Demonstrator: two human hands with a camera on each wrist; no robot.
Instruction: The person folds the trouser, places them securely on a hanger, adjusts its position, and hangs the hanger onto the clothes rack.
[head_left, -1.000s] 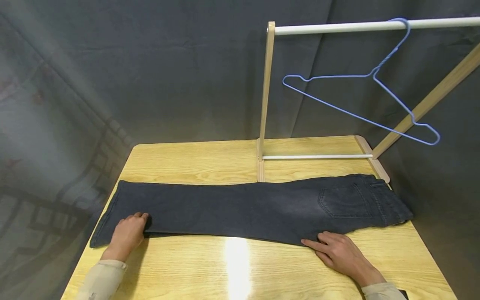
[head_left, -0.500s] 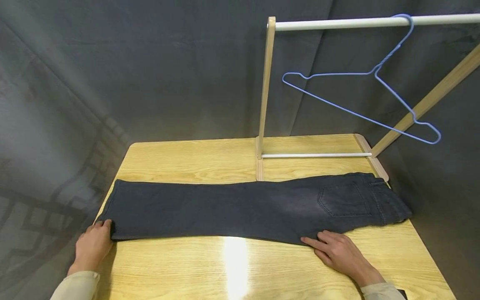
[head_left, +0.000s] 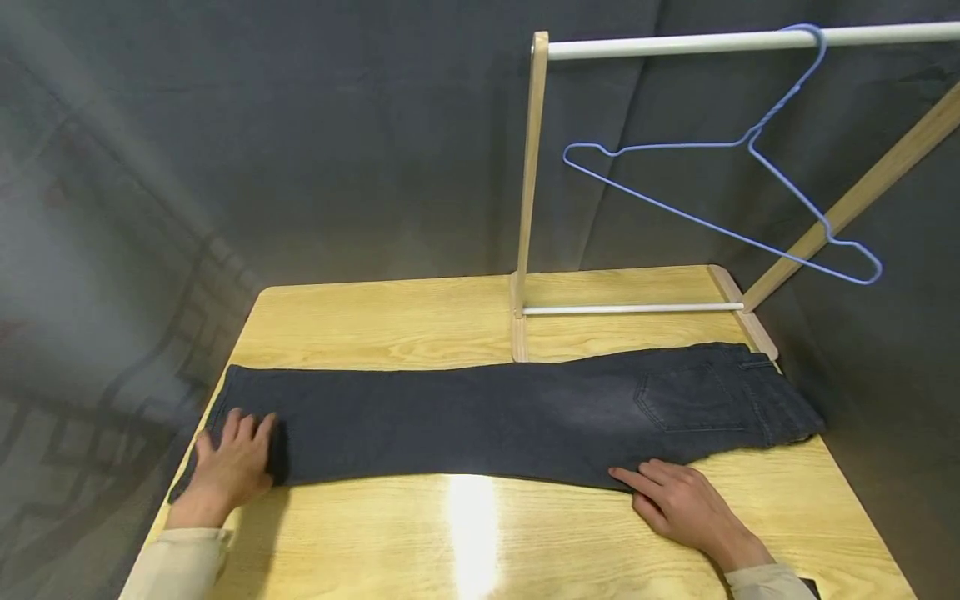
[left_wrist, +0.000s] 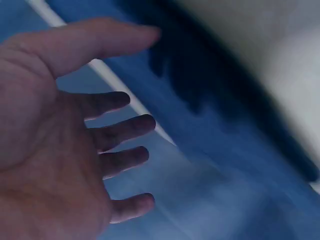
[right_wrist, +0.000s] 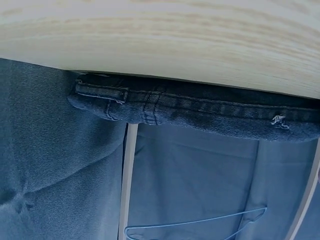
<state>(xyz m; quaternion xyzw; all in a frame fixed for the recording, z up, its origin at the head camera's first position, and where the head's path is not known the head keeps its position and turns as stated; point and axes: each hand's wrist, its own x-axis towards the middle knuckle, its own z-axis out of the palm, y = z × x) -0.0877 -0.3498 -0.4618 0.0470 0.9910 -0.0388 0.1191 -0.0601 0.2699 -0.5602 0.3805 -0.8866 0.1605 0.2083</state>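
Dark jeans [head_left: 450,421], folded lengthwise, lie across the table with the waistband and a back pocket at the right. Over the hem end at the left is my left hand [head_left: 228,462], fingers spread. The left wrist view shows that hand [left_wrist: 55,145] with its palm bare and its fingers apart from the cloth, casting a shadow on it. My right hand [head_left: 678,504] rests by the near edge of the jeans below the pocket, its extended index finger touching the cloth. In the right wrist view the waistband [right_wrist: 190,112] shows, but no clear view of the hand.
Behind the jeans at the right stands a wooden rack [head_left: 530,183] with a white top rail [head_left: 660,48]. A blue wire hanger [head_left: 795,89] hangs from it. Grey curtain [head_left: 375,167] surrounds the wooden table [head_left: 375,325]. A small black object [head_left: 810,588] lies by the right sleeve.
My left hand went left to the hem corner, then came back right over the leg end, fingers spreading. The near edge there looks straighter. The right hand has barely moved.
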